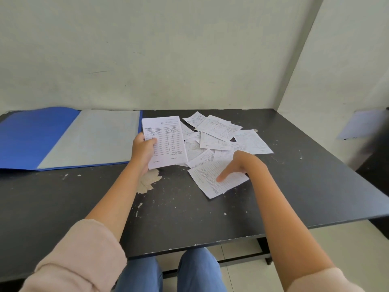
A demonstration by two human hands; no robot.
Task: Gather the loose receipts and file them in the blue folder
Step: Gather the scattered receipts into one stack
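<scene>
The blue folder (31,138) lies open on the left of the black table (84,197), its grey inner page facing up. My left hand (143,150) holds a white receipt (166,142) upright just right of the folder, thumb across its lower left. Several loose receipts (219,135) are scattered in an overlapping pile at the table's centre right. My right hand (237,165) rests fingers-down on the nearest loose receipt (212,182), thumb pointing left, fingers spread on the paper.
The table top is scratched, with a chipped pale patch (149,180) below my left hand. White walls close the back and right. A sheet of paper (362,125) hangs blurred at the right edge. My knees in jeans (168,272) show under the table's front edge.
</scene>
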